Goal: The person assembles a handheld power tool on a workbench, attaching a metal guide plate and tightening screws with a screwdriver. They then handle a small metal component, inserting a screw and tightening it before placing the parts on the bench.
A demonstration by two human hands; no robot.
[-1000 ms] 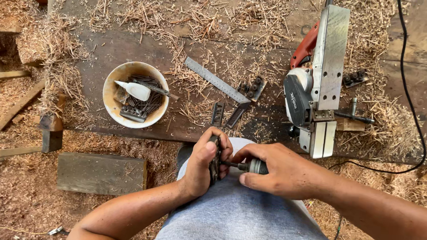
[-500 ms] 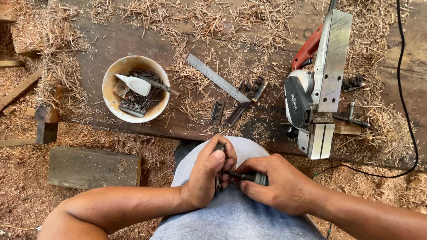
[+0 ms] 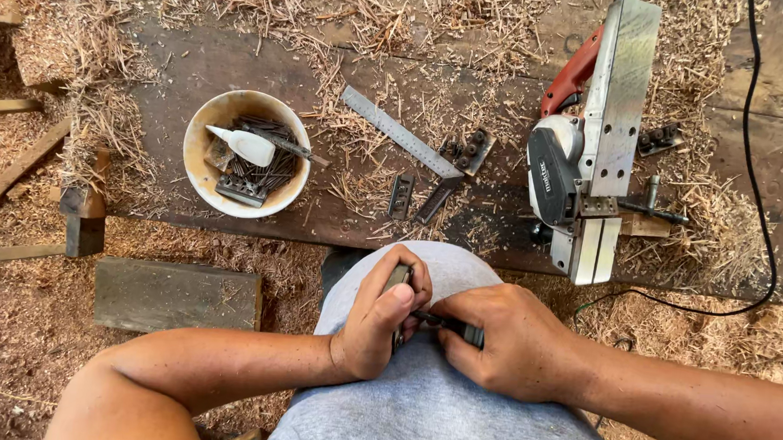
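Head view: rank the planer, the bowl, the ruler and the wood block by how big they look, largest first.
1. Planer, the largest.
2. Wood block and bowl: they cover about the same area, so I won't rank them; the block lies lower, off the bench.
3. Ruler, long but thin, the smallest.

Both hands together over lap: left hand (image 3: 374,323) pinching small flat metal blade (image 3: 398,279), right hand (image 3: 506,340) touching alongside. Beyond, on wooden bench (image 3: 193,63): round bowl of nails (image 3: 246,152) left, steel ruler (image 3: 400,131) centre, upturned electric planer (image 3: 591,146) right.
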